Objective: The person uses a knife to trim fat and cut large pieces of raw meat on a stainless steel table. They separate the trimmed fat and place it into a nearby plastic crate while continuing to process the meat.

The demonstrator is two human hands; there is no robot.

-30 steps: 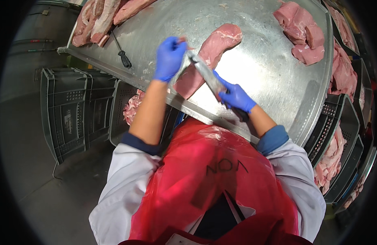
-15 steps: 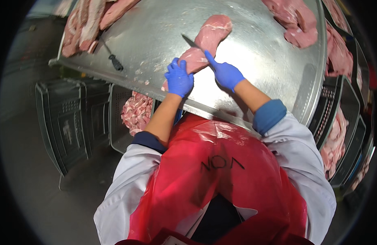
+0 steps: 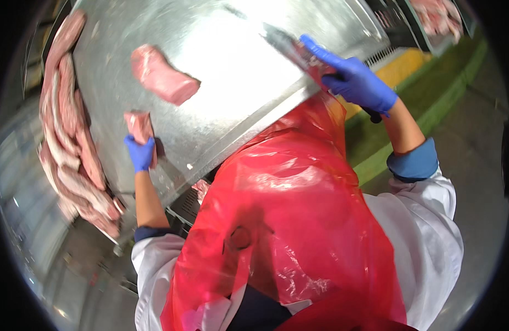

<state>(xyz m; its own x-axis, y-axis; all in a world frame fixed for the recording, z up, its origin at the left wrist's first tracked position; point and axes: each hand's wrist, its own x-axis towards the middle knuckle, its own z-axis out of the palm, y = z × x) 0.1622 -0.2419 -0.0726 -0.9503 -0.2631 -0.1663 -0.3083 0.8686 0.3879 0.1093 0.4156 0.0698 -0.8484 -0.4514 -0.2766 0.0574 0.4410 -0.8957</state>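
My left hand, in a blue glove, is closed on a small pink piece of meat at the left of the steel table. A larger, thick piece of meat lies just beyond it. My right hand, also gloved in blue, grips a knife with its forefinger stretched along the top and the blurred blade pointing up and left over the table, near its right front edge.
Long strips of meat are piled along the table's left edge. A crate with meat stands at the top right. A yellow and green raised strip runs beside the table on the right. My red plastic apron is against the front edge.
The meat is now in two separate pieces. My left hand has moved left with the smaller one. My right hand has swung right with the knife. The view has turned.
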